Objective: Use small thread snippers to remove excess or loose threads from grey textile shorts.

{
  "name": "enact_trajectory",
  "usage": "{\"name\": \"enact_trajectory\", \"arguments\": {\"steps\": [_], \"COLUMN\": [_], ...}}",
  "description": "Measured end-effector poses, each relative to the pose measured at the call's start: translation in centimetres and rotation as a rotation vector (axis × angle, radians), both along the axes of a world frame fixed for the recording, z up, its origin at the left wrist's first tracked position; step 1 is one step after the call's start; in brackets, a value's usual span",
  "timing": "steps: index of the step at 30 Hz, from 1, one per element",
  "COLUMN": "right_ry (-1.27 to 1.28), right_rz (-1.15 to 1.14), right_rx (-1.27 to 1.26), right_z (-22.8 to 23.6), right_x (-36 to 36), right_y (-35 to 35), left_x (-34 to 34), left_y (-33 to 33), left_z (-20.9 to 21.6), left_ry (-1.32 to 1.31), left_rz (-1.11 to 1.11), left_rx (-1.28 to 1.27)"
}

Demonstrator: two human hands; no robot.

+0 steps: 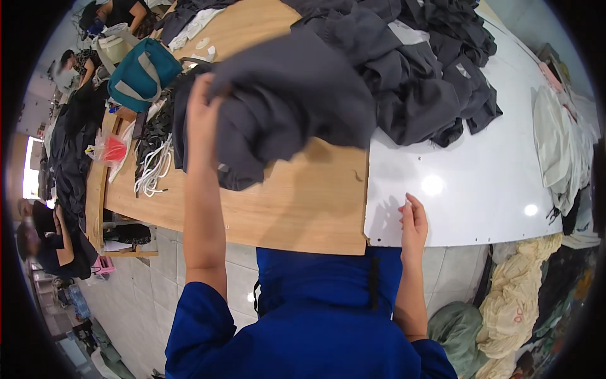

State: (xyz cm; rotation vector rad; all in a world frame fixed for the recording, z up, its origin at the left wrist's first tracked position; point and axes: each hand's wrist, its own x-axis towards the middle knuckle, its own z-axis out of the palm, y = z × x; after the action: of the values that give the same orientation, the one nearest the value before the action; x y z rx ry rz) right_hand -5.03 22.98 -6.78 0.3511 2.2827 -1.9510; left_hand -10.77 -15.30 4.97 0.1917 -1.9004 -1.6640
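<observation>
My left hand point(203, 104) is raised over the wooden part of the table, its fingers closed on a dark grey cloth piece point(297, 82). The cloth is blurred by motion and spreads to the right of the hand in a loose arch, its lower folds hanging over the wood. Whether it is a finished garment or a cut panel cannot be told. Low over the white part of the table, near its front edge, is my right hand point(413, 221). Its fingers are loosely bent and slightly apart, and nothing shows in them.
A heap of dark grey cloth point(423, 82) covers the far right. At the left lie a teal bag point(144, 74), white cords point(153, 169) and a red item in clear plastic point(115, 150). White cloth point(555, 148) hangs at the right edge. Other people sit at the far left.
</observation>
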Motion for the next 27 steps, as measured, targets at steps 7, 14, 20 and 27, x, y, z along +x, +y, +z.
{"name": "enact_trajectory", "arguments": {"steps": [7,14,20,27], "right_ry": [-0.007,0.169,0.37,0.352], "right_rz": [0.025,0.123,0.17,0.366], "right_rx": [-0.003,0.305,0.999,0.879], "right_z": [0.0,1.7,0.3,-0.3], "right_x": [0.1,-5.5,-15.8,-13.0], "right_y": [-0.7,-0.4,-3.8,-3.0], "left_x": [0.7,7.0,11.5,12.4], "left_y": [-9.0,-2.5,7.1,9.2], "left_z": [-1.4,-10.4,-13.6,-13.1], "left_ry": [0.176,-0.124,-0.221,-0.342], "left_rz": [0.491,0.546,0.377,-0.157], "left_rx": [0.185,-0.103,-0.001,0.169]}}
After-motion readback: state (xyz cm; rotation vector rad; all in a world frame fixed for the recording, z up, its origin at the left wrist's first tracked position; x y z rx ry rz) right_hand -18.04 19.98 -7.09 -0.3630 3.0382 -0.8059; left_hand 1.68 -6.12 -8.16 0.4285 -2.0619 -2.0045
